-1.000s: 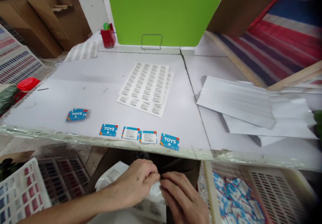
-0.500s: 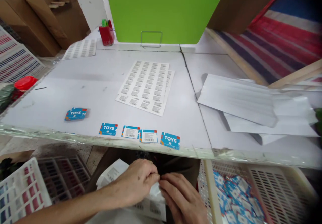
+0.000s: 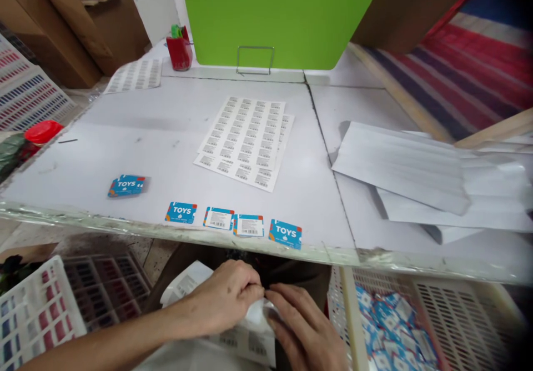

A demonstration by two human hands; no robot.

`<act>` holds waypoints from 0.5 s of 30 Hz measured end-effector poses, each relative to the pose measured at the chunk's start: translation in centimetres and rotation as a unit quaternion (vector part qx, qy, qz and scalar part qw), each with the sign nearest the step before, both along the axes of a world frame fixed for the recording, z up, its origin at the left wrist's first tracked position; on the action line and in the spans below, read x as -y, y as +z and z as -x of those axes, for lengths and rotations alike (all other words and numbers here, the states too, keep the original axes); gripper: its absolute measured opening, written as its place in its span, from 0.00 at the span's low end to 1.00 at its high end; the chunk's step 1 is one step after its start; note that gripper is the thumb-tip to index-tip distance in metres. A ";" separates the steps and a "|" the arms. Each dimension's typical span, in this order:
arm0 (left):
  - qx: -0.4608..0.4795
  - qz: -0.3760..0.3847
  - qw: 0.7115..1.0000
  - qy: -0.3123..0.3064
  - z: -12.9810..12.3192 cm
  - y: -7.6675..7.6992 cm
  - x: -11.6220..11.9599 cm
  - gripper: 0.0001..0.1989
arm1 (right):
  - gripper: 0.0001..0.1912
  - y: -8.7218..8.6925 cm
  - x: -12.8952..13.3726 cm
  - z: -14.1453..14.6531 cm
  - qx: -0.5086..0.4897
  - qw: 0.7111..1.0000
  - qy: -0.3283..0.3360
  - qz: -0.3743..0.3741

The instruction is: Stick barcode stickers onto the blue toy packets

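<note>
Below the table's front edge, a sheet of barcode labels lies over the lap, partly covered by both hands. My left hand is closed, its thumb and fingers pinching at the middle of the sheet. Beside it, my right hand has its fingers curled onto the sheet's right part, fingertips close to the left thumb. Between them a pale, glossy strip shows; whether it is a label or backing I cannot tell. On the table edge above are blue TOYS cards, two of them turned with a white barcode label upward.
More label sheets lie mid-table, and creased white paper lies at right. A red holder stands by the green board. Below right, a plastic basket contains many blue cards. Plastic crates stand at lower left.
The view has shifted slightly. Both hands stay at the sheet in nearly the same pose, with a little more of the pale strip showing by the right fingers.
</note>
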State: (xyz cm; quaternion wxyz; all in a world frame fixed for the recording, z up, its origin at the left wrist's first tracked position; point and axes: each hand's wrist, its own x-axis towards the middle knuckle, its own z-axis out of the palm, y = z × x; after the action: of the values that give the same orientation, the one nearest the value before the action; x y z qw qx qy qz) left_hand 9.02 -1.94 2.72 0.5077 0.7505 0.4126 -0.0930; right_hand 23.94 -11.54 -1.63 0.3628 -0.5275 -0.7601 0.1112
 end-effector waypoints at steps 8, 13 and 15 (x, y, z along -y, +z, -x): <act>0.028 0.013 0.999 0.010 0.3 -0.8 -0.2 0.14 | 0.07 -0.7 1.1 -0.3 0.023 0.998 -0.034 -0.044; 0.023 0.026 0.999 0.012 0.4 -0.8 -0.4 0.14 | 0.11 -1.1 0.8 -0.7 0.024 0.998 -0.049 -0.029; 0.022 0.020 0.999 0.014 0.5 -0.9 -0.4 0.14 | 0.10 -1.4 0.9 -0.8 0.027 0.997 -0.055 -0.036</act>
State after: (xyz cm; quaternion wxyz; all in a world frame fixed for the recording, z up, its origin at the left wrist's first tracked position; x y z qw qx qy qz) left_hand 8.56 -1.52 1.82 0.5328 0.7364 0.4096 -0.0780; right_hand 24.75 -12.42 -3.04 0.3661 -0.5580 -0.7431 0.0492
